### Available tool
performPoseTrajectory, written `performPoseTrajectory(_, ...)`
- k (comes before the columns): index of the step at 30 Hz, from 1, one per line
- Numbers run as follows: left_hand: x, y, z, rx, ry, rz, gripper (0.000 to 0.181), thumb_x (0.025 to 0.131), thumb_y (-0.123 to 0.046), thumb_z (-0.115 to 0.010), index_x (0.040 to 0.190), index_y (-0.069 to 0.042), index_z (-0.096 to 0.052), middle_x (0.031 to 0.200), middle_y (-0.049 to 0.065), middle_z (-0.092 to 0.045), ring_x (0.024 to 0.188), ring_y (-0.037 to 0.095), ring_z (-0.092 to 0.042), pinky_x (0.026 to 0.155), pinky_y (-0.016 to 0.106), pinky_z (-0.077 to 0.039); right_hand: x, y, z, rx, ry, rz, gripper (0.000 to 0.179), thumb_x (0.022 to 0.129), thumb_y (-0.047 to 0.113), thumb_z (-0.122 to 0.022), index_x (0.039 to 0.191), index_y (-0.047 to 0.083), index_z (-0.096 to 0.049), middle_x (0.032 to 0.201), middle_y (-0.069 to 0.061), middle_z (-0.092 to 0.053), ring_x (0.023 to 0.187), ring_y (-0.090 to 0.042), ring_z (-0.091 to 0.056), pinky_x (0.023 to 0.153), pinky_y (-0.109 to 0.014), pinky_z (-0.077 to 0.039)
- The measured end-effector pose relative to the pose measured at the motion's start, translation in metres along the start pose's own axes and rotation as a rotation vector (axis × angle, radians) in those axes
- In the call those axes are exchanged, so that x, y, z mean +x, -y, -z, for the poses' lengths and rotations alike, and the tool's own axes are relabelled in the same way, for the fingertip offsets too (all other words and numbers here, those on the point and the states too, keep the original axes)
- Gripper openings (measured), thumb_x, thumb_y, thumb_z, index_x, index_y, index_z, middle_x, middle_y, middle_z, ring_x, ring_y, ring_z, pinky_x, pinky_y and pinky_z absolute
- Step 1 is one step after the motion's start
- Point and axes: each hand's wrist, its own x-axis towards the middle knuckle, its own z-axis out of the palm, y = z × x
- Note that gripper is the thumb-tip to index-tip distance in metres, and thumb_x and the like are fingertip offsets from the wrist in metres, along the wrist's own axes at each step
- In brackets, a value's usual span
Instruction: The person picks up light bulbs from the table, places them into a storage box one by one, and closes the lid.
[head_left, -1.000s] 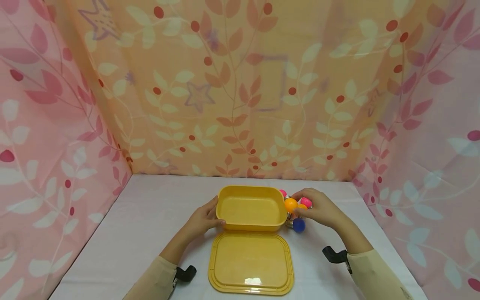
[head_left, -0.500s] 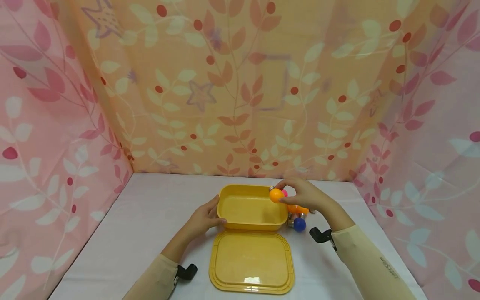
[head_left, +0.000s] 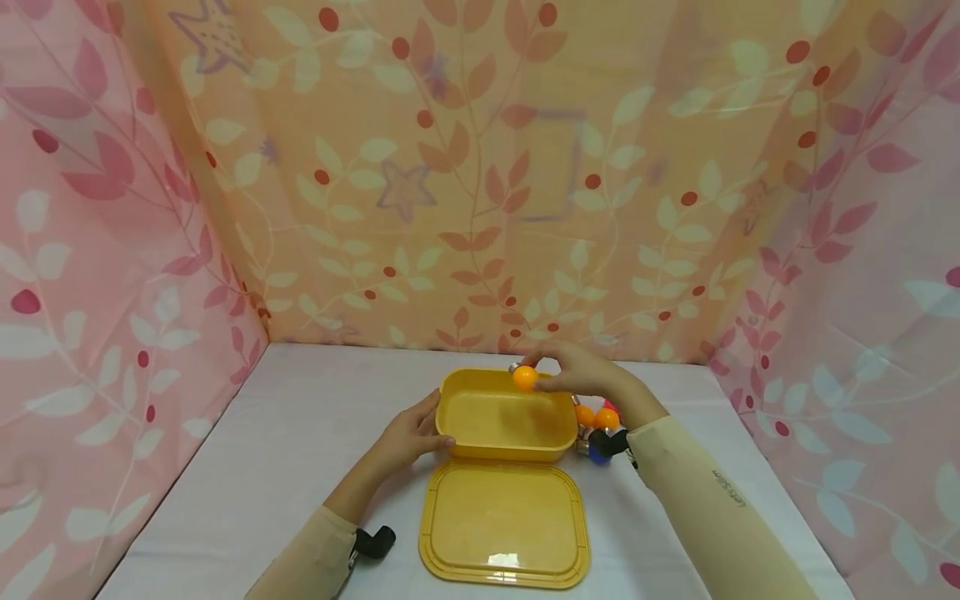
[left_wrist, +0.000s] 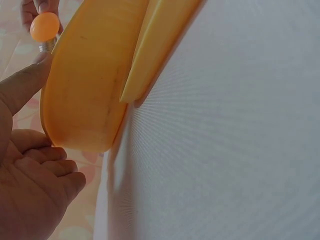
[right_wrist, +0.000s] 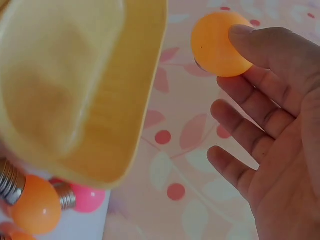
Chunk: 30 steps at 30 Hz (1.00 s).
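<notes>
An orange light bulb [head_left: 526, 378] with a metal screw base is pinched between the thumb and fingers of my right hand [head_left: 573, 371], above the far rim of a yellow plastic box [head_left: 502, 455]. In the right wrist view the round orange bulb [right_wrist: 219, 46] shows clearly, its base mostly hidden. My left hand [head_left: 405, 436] holds the box at its left end, thumb near the front corner and fingers along the side. The box's visible inside holds nothing. Its yellow lid [head_left: 504, 523] lies flat in front of it.
Right of the box lie several more bulbs: orange bulbs [head_left: 607, 419], a blue bulb [head_left: 598, 457] partly behind the wrist camera, and a pink bulb [right_wrist: 88, 198]. A white cloth [head_left: 315, 417] covers the table. Patterned curtains [head_left: 480, 183] enclose the back and sides.
My right hand has picked the orange bulb out of the group and carried it left and up to the box's far rim. The left hand keeps its hold on the box.
</notes>
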Motion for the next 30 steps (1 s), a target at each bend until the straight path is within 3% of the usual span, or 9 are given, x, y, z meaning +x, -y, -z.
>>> performPoseTrajectory(8, 0.002, 0.001, -0.001, 0.011, 0.012, -0.002, 0.103, 0.081, -0.04, -0.088, 0.162, -0.017, -0.029, 0.169, 0.001, -0.024, 0.157, 0.024, -0.021, 0.127, 0.052, -0.021, 0.027, -0.006, -0.013, 0.05, 0.046, 0.053, 0.028, 0.09, 0.029, -0.081, 0.116, 0.03, -0.073, 0.125, 0.011, -0.066, 0.134, -0.02, -0.051, 0.119, -0.055, -0.037)
performPoseTrajectory(17, 0.0, -0.002, 0.0, -0.025, -0.004, -0.003, 0.097, 0.084, -0.029, -0.086, 0.162, -0.016, -0.03, 0.169, 0.004, -0.026, 0.156, 0.027, -0.022, 0.127, 0.053, -0.019, 0.057, -0.004, -0.033, 0.069, 0.13, 0.101, 0.029, 0.089, 0.029, -0.081, 0.117, 0.031, -0.075, 0.119, 0.013, -0.069, 0.119, -0.015, -0.059, 0.111, -0.051, -0.047)
performPoseTrajectory(24, 0.0, -0.002, 0.0, -0.002, 0.004, 0.009, 0.097, 0.085, -0.03, -0.086, 0.162, -0.017, -0.029, 0.168, 0.001, -0.025, 0.156, 0.024, -0.023, 0.127, 0.051, -0.02, 0.068, -0.001, -0.044, 0.09, 0.19, 0.067, 0.03, 0.089, 0.023, -0.081, 0.118, 0.024, -0.074, 0.113, 0.008, -0.069, 0.115, -0.032, -0.06, 0.103, -0.044, -0.051)
performPoseTrajectory(30, 0.001, 0.001, 0.001, -0.012, 0.004, 0.002, 0.097, 0.085, -0.028, -0.086, 0.162, -0.017, -0.029, 0.168, 0.0, -0.025, 0.156, 0.023, -0.023, 0.128, 0.051, -0.019, 0.075, -0.002, -0.055, 0.073, 0.196, 0.066, 0.03, 0.09, 0.023, -0.08, 0.119, 0.024, -0.074, 0.111, 0.011, -0.07, 0.112, -0.029, -0.059, 0.101, -0.04, -0.05)
